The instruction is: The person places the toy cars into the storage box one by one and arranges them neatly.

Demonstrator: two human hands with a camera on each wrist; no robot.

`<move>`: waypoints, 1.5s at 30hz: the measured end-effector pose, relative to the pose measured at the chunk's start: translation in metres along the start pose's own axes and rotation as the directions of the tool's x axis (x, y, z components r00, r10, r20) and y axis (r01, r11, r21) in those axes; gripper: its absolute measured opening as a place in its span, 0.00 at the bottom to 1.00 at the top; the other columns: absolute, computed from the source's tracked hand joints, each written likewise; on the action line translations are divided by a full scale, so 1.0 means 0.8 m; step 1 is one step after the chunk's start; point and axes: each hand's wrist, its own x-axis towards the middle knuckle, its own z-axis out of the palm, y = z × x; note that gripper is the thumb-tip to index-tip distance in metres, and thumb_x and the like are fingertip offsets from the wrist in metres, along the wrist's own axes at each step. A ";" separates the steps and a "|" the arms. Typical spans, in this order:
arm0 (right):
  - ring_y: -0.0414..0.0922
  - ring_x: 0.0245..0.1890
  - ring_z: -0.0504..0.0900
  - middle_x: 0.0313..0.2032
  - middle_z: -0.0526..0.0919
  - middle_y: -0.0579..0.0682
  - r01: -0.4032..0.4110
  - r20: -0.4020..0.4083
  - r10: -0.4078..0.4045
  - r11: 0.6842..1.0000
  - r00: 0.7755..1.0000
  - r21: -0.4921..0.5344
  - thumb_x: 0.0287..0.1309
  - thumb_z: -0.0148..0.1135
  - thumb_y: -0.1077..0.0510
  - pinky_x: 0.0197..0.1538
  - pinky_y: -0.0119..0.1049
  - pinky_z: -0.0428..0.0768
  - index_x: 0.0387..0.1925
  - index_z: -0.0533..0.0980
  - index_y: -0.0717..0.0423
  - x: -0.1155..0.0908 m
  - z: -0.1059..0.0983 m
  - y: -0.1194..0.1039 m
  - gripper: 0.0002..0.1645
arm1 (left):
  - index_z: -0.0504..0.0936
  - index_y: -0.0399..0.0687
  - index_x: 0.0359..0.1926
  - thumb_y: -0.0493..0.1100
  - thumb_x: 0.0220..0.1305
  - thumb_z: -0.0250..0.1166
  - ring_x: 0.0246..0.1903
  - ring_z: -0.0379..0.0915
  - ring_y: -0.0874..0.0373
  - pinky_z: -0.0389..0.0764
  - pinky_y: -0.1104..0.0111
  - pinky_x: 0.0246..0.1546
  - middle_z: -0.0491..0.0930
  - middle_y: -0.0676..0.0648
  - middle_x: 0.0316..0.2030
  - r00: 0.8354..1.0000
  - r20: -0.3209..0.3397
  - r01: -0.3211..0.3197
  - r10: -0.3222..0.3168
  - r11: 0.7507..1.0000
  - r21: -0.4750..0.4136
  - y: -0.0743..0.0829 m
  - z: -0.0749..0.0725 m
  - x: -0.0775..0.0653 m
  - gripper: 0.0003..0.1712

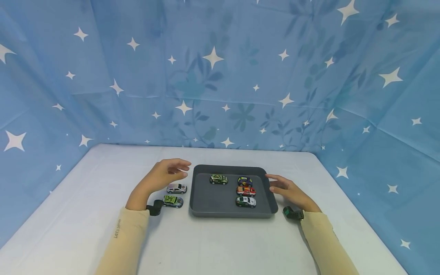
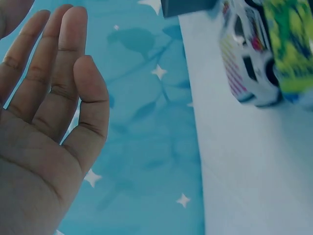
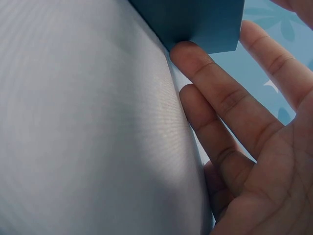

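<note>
Grey tray holds four cars, two more cars beside it on the table, left hand empty and loosely spread near them, right hand empty, relaxed against the tray: probably between transfers, next calling for a left-hand pinch.

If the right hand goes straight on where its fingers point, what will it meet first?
Probably the gray tray, on its right side: the right hand is close against it there, though exact contact is hard to judge.
</note>
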 end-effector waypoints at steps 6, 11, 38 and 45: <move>0.71 0.74 0.70 0.77 0.66 0.72 -0.008 -0.002 0.008 1.000 1.000 0.000 0.79 0.63 0.53 0.71 0.76 0.64 0.82 0.62 0.61 0.002 -0.001 0.001 0.40 | 0.81 0.35 0.68 0.38 0.77 0.67 0.59 0.83 0.37 0.84 0.46 0.60 0.85 0.34 0.60 0.999 0.004 0.038 -0.037 0.999 -0.022 -0.016 -0.006 -0.003 0.22; 0.71 0.74 0.70 0.77 0.66 0.72 -0.004 -0.005 0.004 1.000 1.000 -0.002 0.79 0.63 0.54 0.72 0.76 0.64 0.82 0.62 0.62 0.001 -0.001 0.001 0.39 | 0.81 0.33 0.68 0.37 0.77 0.67 0.59 0.83 0.37 0.83 0.46 0.60 0.85 0.34 0.61 0.996 0.011 0.086 -0.086 0.996 -0.027 -0.026 -0.008 -0.006 0.23; 0.71 0.75 0.68 0.78 0.65 0.71 -0.012 0.001 0.013 1.000 1.000 -0.010 0.79 0.62 0.52 0.71 0.77 0.64 0.82 0.62 0.62 0.003 -0.001 0.003 0.40 | 0.83 0.30 0.63 0.35 0.69 0.75 0.62 0.81 0.33 0.76 0.39 0.66 0.83 0.32 0.63 0.974 0.092 0.210 -0.207 0.977 -0.026 -0.068 -0.008 -0.021 0.24; 0.71 0.74 0.69 0.77 0.66 0.71 -0.020 -0.003 0.019 1.000 1.000 -0.013 0.79 0.62 0.52 0.71 0.78 0.63 0.82 0.62 0.61 0.002 0.001 0.003 0.39 | 0.84 0.30 0.62 0.35 0.68 0.76 0.63 0.79 0.31 0.75 0.38 0.67 0.83 0.32 0.62 0.974 0.096 0.208 -0.207 0.978 -0.006 -0.069 -0.007 -0.022 0.24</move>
